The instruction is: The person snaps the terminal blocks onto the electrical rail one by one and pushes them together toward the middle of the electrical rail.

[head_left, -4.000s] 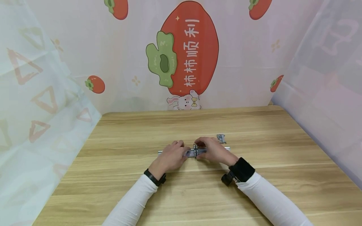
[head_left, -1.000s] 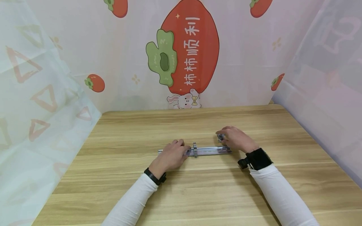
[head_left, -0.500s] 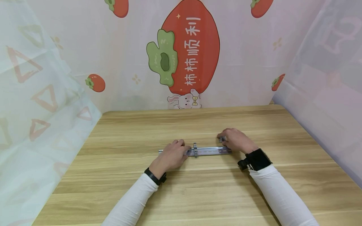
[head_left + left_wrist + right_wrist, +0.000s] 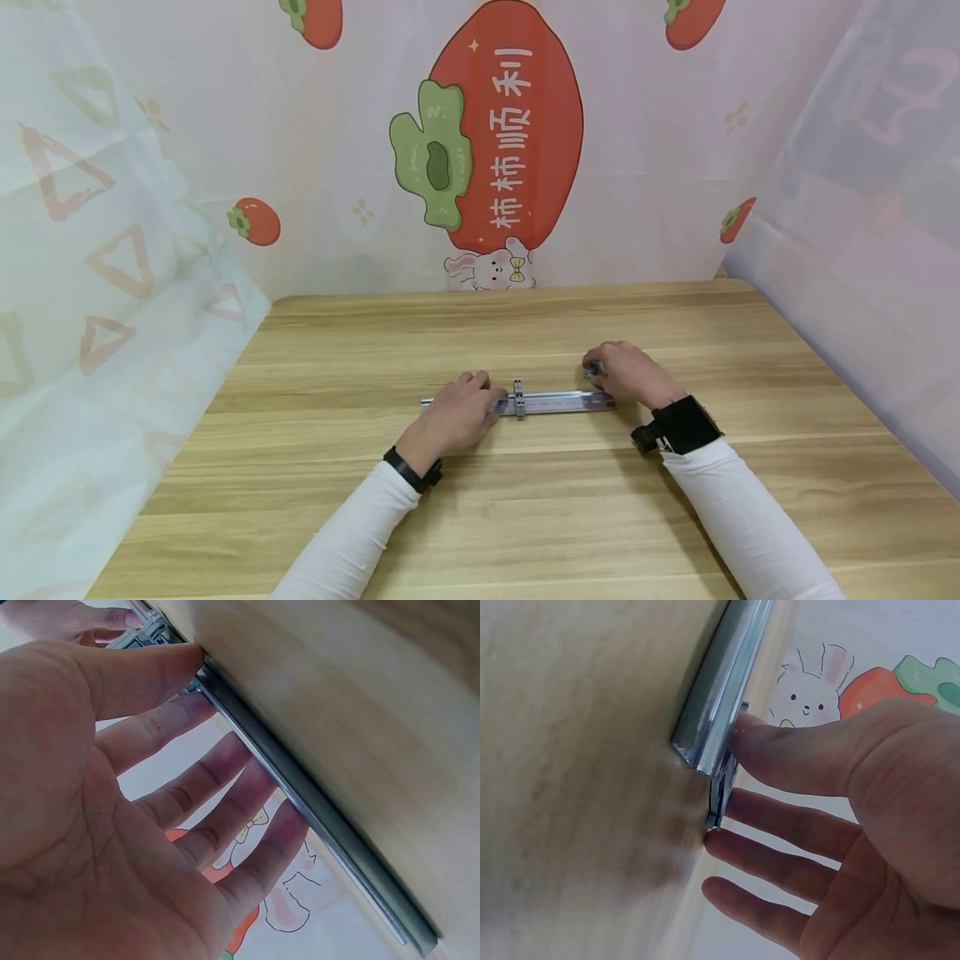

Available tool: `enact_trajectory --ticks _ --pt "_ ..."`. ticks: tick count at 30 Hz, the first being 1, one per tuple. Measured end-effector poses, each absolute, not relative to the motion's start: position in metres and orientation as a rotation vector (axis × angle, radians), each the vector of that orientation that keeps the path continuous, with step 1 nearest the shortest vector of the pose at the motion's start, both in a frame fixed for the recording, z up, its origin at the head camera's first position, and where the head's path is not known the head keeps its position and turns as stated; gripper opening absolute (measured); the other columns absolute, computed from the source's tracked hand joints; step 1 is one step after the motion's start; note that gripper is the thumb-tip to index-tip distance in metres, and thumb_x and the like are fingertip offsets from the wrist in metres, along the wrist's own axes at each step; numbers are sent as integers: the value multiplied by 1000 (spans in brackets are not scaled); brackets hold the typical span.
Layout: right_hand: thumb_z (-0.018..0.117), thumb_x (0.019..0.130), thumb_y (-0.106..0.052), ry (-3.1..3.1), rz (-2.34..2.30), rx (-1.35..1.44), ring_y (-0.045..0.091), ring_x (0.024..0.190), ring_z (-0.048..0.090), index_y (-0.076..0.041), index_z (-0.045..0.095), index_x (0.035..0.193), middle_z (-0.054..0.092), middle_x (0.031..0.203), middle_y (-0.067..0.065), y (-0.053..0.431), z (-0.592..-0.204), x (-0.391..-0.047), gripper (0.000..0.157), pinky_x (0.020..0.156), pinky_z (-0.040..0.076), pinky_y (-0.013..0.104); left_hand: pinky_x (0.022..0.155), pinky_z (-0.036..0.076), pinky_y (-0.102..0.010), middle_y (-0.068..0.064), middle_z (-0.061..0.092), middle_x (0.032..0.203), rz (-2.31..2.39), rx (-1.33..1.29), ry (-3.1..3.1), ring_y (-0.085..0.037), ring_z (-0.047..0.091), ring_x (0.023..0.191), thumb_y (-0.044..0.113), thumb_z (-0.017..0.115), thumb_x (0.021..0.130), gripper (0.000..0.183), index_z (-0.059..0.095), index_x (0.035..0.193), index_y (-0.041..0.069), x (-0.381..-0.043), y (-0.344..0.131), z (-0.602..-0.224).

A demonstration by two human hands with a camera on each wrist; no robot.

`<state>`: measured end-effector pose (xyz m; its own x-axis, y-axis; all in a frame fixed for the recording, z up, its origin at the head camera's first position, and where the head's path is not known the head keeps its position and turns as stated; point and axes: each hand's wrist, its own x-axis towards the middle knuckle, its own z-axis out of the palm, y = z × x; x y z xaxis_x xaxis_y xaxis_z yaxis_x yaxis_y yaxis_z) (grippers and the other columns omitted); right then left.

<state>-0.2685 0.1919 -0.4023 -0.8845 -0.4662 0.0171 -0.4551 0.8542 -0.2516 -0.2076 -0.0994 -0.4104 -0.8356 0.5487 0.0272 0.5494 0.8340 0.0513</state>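
A metal DIN rail point(image 4: 558, 402) lies crosswise on the table, with narrow grey terminal blocks point(image 4: 519, 400) standing clipped across it near the middle. My left hand point(image 4: 456, 414) grips the rail left of those blocks; in the left wrist view the thumb point(image 4: 150, 671) is at one edge and the fingers reach the other. Just behind the rail's right end, my right hand point(image 4: 630, 372) pinches a loose grey terminal block point(image 4: 592, 368). The right wrist view shows this block edge-on point(image 4: 720, 791), partly hidden by the rail end point(image 4: 724, 690) and thumb.
The wood-grain table point(image 4: 480, 517) runs back to a printed curtain point(image 4: 637, 167). More curtain hangs along the left point(image 4: 150, 275) and right sides. Each wrist wears a black strap with a small device.
My right hand has left the clipped blocks, reached right and back to the loose terminal block, then drawn it slightly right, turning it from flat. The left hand has stayed on the rail.
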Motion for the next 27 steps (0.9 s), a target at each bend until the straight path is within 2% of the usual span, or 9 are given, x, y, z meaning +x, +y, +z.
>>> enact_trajectory --ticks 4,11,18,27 --pt "65 83 -15 2989 -394 -747 19 89 52 -10 65 111 61 111 10 192 -402 -268 28 77 42 37 77 42 -32 -1 49 113 -88 -897 -2997 -16 45 98 32 53 92 38 55 129 22 -207 -99 -410" --pt "63 85 -15 3002 -474 -758 25 99 53 -7 61 118 57 114 11 194 -398 -267 34 82 42 40 77 42 -33 -1 49 113 -85 -901 -2988 -17 46 99 31 53 92 38 55 128 22 -207 -99 -410" --pt "61 86 -11 3003 -589 -830 28 102 51 -6 61 118 52 114 14 193 -392 -263 32 82 42 40 76 42 -32 -1 49 111 -88 -908 -2983 -17 46 97 31 54 92 37 55 128 21 -207 -100 -410" --pt "64 85 -15 2977 -678 -865 29 102 51 -6 61 117 52 115 13 190 -386 -261 33 83 41 40 75 42 -32 -1 49 111 -81 -908 -2979 -17 45 97 31 54 92 38 55 128 21 -207 -99 -410"
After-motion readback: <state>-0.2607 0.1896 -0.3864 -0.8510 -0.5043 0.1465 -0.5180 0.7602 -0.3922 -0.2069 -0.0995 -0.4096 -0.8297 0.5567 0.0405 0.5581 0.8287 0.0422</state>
